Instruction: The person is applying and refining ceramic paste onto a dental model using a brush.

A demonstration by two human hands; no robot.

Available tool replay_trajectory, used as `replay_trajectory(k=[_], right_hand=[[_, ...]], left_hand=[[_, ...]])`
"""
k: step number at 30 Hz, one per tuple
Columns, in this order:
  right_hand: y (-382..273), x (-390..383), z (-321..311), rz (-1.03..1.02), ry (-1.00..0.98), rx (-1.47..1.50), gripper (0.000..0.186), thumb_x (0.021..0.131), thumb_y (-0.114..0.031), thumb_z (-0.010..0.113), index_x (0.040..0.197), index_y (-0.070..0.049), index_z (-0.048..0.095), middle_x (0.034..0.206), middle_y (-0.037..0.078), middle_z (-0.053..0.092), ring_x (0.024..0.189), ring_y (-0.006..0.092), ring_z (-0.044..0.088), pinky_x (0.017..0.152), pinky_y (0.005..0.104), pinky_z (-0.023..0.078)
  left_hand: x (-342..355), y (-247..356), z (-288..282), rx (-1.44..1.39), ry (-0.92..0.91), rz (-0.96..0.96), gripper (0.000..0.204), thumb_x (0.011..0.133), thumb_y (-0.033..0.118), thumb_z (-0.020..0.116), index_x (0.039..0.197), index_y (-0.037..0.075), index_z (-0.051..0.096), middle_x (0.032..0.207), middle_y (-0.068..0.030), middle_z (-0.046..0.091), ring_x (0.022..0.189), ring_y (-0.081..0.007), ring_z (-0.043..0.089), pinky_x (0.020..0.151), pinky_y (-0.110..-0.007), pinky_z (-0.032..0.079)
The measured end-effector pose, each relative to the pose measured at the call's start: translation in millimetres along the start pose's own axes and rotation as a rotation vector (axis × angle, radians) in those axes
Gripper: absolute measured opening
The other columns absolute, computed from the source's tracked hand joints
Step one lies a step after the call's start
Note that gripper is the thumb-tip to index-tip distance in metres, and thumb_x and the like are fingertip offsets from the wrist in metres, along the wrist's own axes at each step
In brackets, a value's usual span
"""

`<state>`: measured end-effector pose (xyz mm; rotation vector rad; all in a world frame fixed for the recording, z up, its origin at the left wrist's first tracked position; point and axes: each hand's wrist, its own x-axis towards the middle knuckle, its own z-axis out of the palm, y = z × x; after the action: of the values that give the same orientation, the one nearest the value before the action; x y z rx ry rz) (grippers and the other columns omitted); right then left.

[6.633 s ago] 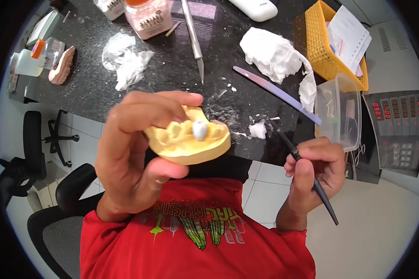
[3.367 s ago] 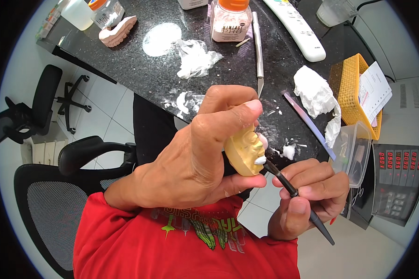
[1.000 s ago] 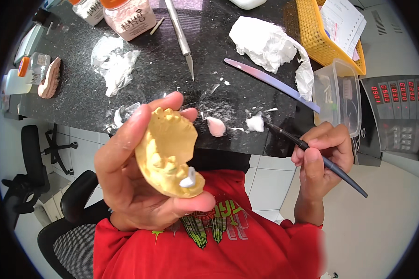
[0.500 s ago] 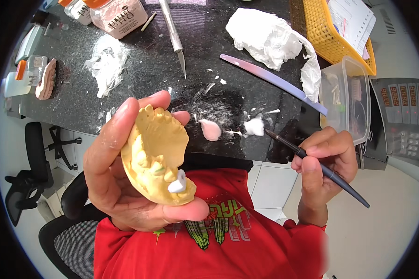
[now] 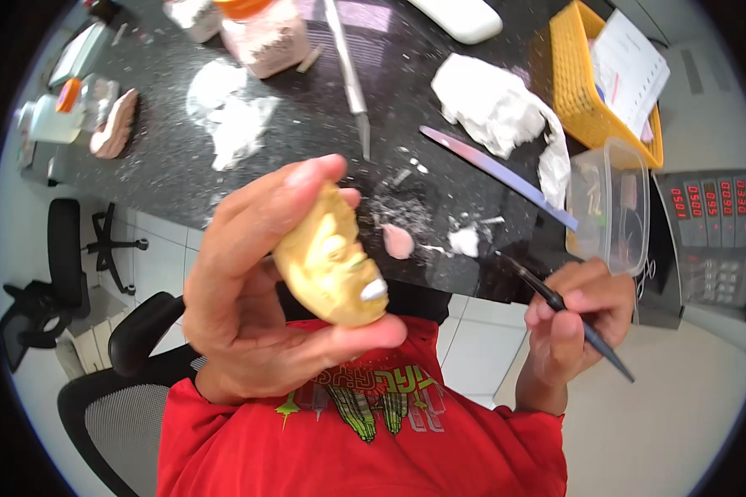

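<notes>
My left hand (image 5: 253,282) grips a yellow dental cast (image 5: 319,257) between fingers and thumb, tilted with its teeth facing right; a small white piece (image 5: 374,289) sits on one tooth position. My right hand (image 5: 576,315) holds a slim black brush (image 5: 588,331), its tip just right of a small white mound (image 5: 464,241) on the dark speckled counter (image 5: 157,182). A pink mound (image 5: 399,241) lies left of that, among scattered white powder. The brush and cast are apart.
Behind lie a craft knife (image 5: 350,74), lavender file (image 5: 497,176), crumpled tissues (image 5: 489,99), powder jars (image 5: 264,41) and a pink cast (image 5: 113,126). At right stand a yellow basket (image 5: 574,74), plastic box (image 5: 626,207) and control panel (image 5: 714,240). Chairs (image 5: 62,248) are at left.
Since half a second ago, the cast has moved up and right and turned, showing more of its side. The brush tip sits slightly lower and farther right.
</notes>
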<state>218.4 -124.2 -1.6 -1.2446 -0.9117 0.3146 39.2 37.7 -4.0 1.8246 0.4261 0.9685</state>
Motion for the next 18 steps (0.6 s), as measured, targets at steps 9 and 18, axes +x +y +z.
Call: replay_trajectory(k=[9,18], right_hand=[[6.6,8.3,43.1,-0.228,-0.162,0.275,0.024,0.08,-0.004,0.066,0.095,0.001,0.049,0.078,0.015,0.057,0.057,0.0225,0.062,0.051,0.0283,0.053],[12.5,9.2,48.1,-0.319,-0.177,0.134,0.026,0.077,-0.002,0.068,0.092,0.0,0.048,0.074,0.014,0.06,0.065,0.0242,0.065,0.057,0.0278,0.054]], left_hand=[[9.2,-0.2,-5.3,0.017,-0.045,0.043,0.083,0.064,0.021,0.087,0.128,-0.006,0.042,0.122,-0.0194,0.051,0.115,-0.0278,0.055,0.094,-0.039,0.051],[9.8,-0.4,-9.8,-0.01,-0.071,0.005,0.08,0.065,0.022,0.086,0.127,-0.003,0.042,0.122,-0.0206,0.048,0.112,-0.0265,0.056,0.092,-0.037,0.053]])
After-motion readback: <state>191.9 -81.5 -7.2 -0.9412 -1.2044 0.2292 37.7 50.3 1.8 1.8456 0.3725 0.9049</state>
